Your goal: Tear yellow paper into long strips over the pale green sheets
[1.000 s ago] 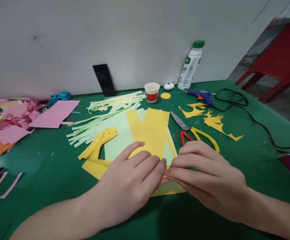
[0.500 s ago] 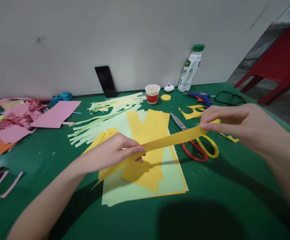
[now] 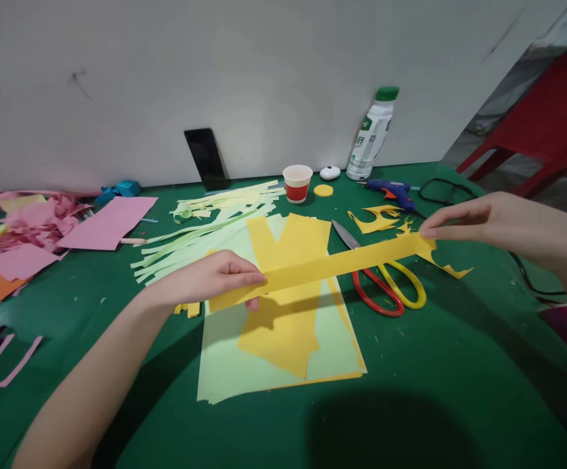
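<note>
A yellow paper strip (image 3: pixel 332 266) is stretched between my two hands above the table. My left hand (image 3: pixel 222 277) pinches it near its left end, which sticks out below my fingers. At the right end, my right hand (image 3: pixel 454 221) holds it between thumb and fingers. Beneath the strip lie yellow paper pieces (image 3: pixel 283 339) on a stack of pale green sheets (image 3: pixel 224 371). Scissors (image 3: pixel 378 293) with one red and one yellow handle lie partly under the strip, blades pointing away to the left. Yellow paper scraps (image 3: pixel 375 218) are beside my right hand.
Behind stand a paper cup (image 3: pixel 297 185), a leaning phone (image 3: pixel 206 159) and a bottle (image 3: pixel 372 137) against the wall. A blue glue gun (image 3: pixel 390 191) lies at the back right. Pale green strips (image 3: pixel 229 202) and pink paper (image 3: pixel 110 225) cover the left side. A red chair (image 3: pixel 541 124) is beyond.
My right hand has moved right and slightly up, and my left hand a little left and up. The yellow strip now shows more length between them.
</note>
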The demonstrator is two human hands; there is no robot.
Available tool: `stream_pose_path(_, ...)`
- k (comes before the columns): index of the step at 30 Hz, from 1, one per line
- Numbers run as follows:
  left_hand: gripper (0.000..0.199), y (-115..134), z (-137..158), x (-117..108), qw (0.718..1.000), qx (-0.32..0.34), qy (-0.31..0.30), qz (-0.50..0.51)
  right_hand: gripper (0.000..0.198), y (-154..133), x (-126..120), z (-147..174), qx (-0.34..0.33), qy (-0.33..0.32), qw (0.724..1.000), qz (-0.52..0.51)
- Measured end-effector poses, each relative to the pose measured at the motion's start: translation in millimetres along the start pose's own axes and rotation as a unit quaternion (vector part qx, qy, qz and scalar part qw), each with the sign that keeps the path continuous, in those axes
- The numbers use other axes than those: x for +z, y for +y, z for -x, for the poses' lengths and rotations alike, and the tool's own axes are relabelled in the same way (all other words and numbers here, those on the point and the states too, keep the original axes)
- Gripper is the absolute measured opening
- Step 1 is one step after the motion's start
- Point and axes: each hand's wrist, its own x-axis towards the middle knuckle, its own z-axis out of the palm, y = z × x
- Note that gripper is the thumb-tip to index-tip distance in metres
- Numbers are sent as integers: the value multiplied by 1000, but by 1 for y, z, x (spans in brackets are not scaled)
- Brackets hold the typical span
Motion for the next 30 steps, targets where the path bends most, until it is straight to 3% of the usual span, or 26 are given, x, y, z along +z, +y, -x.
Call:
stream_pose_path(2, 45, 3, -3, 5, 999, -6, -33, 16, 16, -13, 7, 1, -42, 36, 996, 73)
stream_pose_path(4, 43, 7, -5, 13, 998, -1, -62, 29, 30, -41, 21, 4, -82, 84, 988, 97)
stream_pose_path(7, 38, 13, -7, 25, 996, 24, -79, 25, 30, -91, 47, 13, -153, 5, 988, -2)
stream_pose_path(10, 38, 19, -6, 32, 997, 41, -58, -15, 22, -121, 70, 21, -175, -45, 981, -73)
stream_pose_path(15, 37, 24, -4, 29, 998, 41, -1, -38, 17, -126, 76, 26, -160, 16, 982, -102)
stream_pose_path(21, 39, 6, -3, 7, 997, -29, 54, -45, 16, -123, 62, 29, -95, 48, 992, -63)
stream_pose_path(24, 34, -5, -4, 4, 982, -61, 154, -87, 15, -122, 63, 29, -89, 56, 994, -37)
stream_pose_path(27, 28, -2, -8, 18, 955, -8, 283, -93, 15, -125, 68, 30, -99, 56, 993, -38)
stream_pose_path(30, 22, 11, -12, 45, 957, 115, 259, -56, 15, -130, 72, 34, -121, 49, 990, -47)
